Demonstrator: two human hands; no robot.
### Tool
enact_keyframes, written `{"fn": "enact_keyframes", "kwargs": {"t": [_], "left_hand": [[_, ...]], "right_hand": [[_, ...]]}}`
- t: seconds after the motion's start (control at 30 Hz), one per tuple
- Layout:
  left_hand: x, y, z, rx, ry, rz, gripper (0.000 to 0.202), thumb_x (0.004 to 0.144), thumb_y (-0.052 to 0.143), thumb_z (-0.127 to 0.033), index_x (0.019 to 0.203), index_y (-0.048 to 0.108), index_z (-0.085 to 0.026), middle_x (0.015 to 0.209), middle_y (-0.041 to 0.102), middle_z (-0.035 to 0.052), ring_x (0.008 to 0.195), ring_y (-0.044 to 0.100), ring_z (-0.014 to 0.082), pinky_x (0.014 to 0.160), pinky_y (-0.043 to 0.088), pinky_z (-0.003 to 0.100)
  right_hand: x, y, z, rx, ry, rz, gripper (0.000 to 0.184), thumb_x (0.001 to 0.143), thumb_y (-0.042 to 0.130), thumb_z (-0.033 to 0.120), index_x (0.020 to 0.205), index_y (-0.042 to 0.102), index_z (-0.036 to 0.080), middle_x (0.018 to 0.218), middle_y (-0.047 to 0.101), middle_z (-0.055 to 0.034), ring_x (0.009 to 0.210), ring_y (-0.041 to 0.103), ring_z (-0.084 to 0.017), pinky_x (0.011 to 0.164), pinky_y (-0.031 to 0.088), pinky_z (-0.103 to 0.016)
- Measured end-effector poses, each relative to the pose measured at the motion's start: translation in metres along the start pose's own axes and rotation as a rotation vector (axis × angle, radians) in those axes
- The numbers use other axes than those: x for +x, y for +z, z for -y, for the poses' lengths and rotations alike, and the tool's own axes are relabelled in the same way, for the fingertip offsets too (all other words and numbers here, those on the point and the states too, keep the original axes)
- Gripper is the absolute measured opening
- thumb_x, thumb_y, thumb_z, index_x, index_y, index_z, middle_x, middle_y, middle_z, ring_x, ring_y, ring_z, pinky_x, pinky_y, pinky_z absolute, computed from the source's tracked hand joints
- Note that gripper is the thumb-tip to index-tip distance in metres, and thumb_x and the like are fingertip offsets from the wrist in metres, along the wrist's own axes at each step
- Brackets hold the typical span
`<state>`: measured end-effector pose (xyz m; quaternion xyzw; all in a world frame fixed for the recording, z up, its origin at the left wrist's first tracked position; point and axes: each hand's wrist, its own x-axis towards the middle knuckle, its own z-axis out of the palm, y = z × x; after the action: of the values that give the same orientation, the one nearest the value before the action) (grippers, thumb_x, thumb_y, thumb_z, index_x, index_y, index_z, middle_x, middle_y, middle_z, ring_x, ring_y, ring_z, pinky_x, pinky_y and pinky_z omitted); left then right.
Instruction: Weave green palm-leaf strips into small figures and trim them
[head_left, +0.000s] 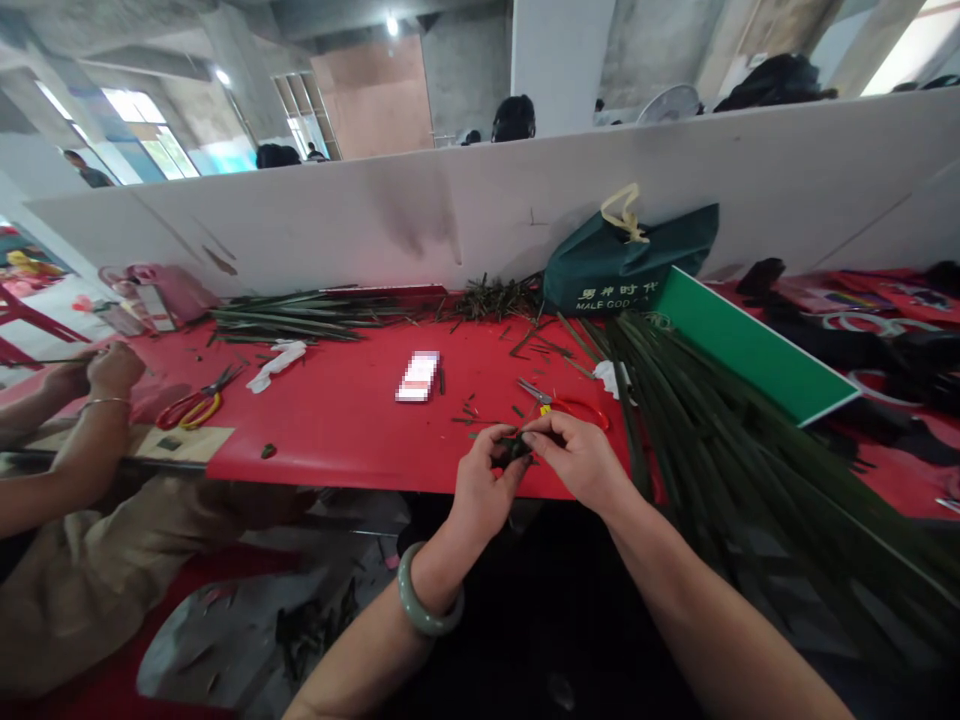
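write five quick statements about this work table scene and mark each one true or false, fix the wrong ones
1. The left hand and right hand both hold a small dark green leaf piece. True.
2. The pale green bangle is on the right wrist. False: it is on the left wrist.
3. Red-handled scissors lie on the table just beyond the hands. True.
4. The dark green drawstring bag lies on the floor. False: it rests on the table, by the white partition.
5. Long green leaf strips lie to the right of the hands. True.
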<state>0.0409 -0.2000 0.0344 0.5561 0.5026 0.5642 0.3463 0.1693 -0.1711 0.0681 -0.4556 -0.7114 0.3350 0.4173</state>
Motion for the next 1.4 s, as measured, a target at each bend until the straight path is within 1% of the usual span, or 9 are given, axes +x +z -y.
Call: {"fn": "enact_keyframes", "kwargs": {"t": [0.33, 0.53, 0.67, 0.8, 0.87, 1.07, 1.17, 1.3, 1.4], "left_hand": [[0.003, 0.004, 0.008, -0.14, -0.115, 0.067, 0.027, 0.065, 0.062, -0.02, 0.091, 0.055, -0.016, 0.071, 0.06, 0.0014, 0.066, 0.057, 0.0123, 0.066, 0.046, 0.028], [0.016, 0.002, 0.003, -0.404, -0.143, -0.012, 0.031, 0.063, 0.063, -0.018, 0.092, 0.052, -0.016, 0.076, 0.062, 0.0019, 0.07, 0.061, 0.0132, 0.073, 0.048, 0.033], [0.026, -0.004, -0.006, -0.62, -0.136, -0.108, 0.03, 0.065, 0.063, -0.018, 0.092, 0.05, -0.017, 0.076, 0.062, 0.0002, 0.067, 0.062, 0.0123, 0.071, 0.048, 0.03], [0.029, -0.006, -0.01, -0.693, -0.136, -0.127, 0.027, 0.066, 0.063, -0.019, 0.09, 0.05, -0.017, 0.075, 0.063, 0.0005, 0.068, 0.062, 0.0135, 0.071, 0.048, 0.03], [0.028, -0.007, -0.008, -0.694, -0.146, -0.123, 0.028, 0.066, 0.063, -0.018, 0.091, 0.05, -0.018, 0.075, 0.064, 0.0006, 0.069, 0.063, 0.0142, 0.071, 0.048, 0.031], [0.025, -0.011, -0.001, -0.705, -0.175, -0.085, 0.025, 0.068, 0.061, -0.018, 0.091, 0.052, -0.018, 0.081, 0.065, 0.0022, 0.075, 0.062, 0.0122, 0.071, 0.046, 0.025], [0.024, -0.014, -0.004, -0.677, -0.209, -0.037, 0.028, 0.065, 0.064, -0.015, 0.09, 0.054, -0.019, 0.078, 0.065, 0.0007, 0.074, 0.061, 0.0099, 0.066, 0.045, 0.019], [0.021, -0.013, -0.01, -0.637, -0.199, -0.035, 0.033, 0.062, 0.066, -0.014, 0.092, 0.055, -0.018, 0.074, 0.064, -0.0006, 0.073, 0.06, 0.0088, 0.067, 0.045, 0.019], [0.019, -0.012, -0.014, -0.614, -0.159, -0.06, 0.032, 0.062, 0.066, -0.015, 0.092, 0.055, -0.018, 0.075, 0.063, -0.0005, 0.072, 0.06, 0.0089, 0.069, 0.045, 0.02]], "right_hand": [[0.003, 0.004, -0.016, 0.093, 0.057, 0.031, 0.014, 0.072, 0.052, 0.027, 0.076, 0.062, 0.017, 0.069, 0.063, -0.0023, 0.064, 0.058, -0.014, 0.058, 0.046, -0.025], [-0.006, -0.006, -0.017, 0.173, 0.091, -0.137, 0.022, 0.074, 0.051, 0.036, 0.084, 0.057, 0.017, 0.069, 0.06, -0.0016, 0.061, 0.054, -0.013, 0.055, 0.043, -0.024], [-0.024, 0.014, -0.025, 0.212, 0.115, 0.02, 0.019, 0.076, 0.047, 0.033, 0.073, 0.055, 0.017, 0.062, 0.056, -0.0002, 0.058, 0.052, -0.012, 0.054, 0.041, -0.023], [-0.036, 0.046, -0.029, 0.284, 0.126, 0.259, 0.017, 0.075, 0.05, 0.03, 0.084, 0.055, 0.016, 0.073, 0.059, -0.0018, 0.064, 0.054, -0.013, 0.057, 0.042, -0.023], [-0.038, 0.055, -0.029, 0.339, 0.131, 0.311, 0.013, 0.074, 0.051, 0.027, 0.08, 0.055, 0.016, 0.07, 0.059, -0.0008, 0.063, 0.053, -0.012, 0.058, 0.042, -0.023], [-0.037, 0.048, -0.035, 0.423, 0.245, 0.259, 0.01, 0.072, 0.053, 0.027, 0.072, 0.054, 0.017, 0.058, 0.052, 0.003, 0.052, 0.046, -0.01, 0.05, 0.037, -0.022], [-0.041, 0.043, -0.04, 0.593, 0.322, 0.256, 0.018, 0.073, 0.055, 0.034, 0.069, 0.052, 0.017, 0.057, 0.051, 0.0031, 0.051, 0.046, -0.009, 0.049, 0.036, -0.021], [-0.048, 0.046, -0.047, 0.896, 0.453, 0.287, 0.025, 0.075, 0.052, 0.042, 0.07, 0.05, 0.017, 0.058, 0.052, 0.0022, 0.051, 0.048, -0.009, 0.05, 0.038, -0.022], [-0.053, 0.049, -0.05, 0.925, 0.451, 0.332, 0.023, 0.073, 0.056, 0.039, 0.073, 0.053, 0.016, 0.058, 0.053, 0.0025, 0.049, 0.048, -0.008, 0.049, 0.037, -0.021]]}}
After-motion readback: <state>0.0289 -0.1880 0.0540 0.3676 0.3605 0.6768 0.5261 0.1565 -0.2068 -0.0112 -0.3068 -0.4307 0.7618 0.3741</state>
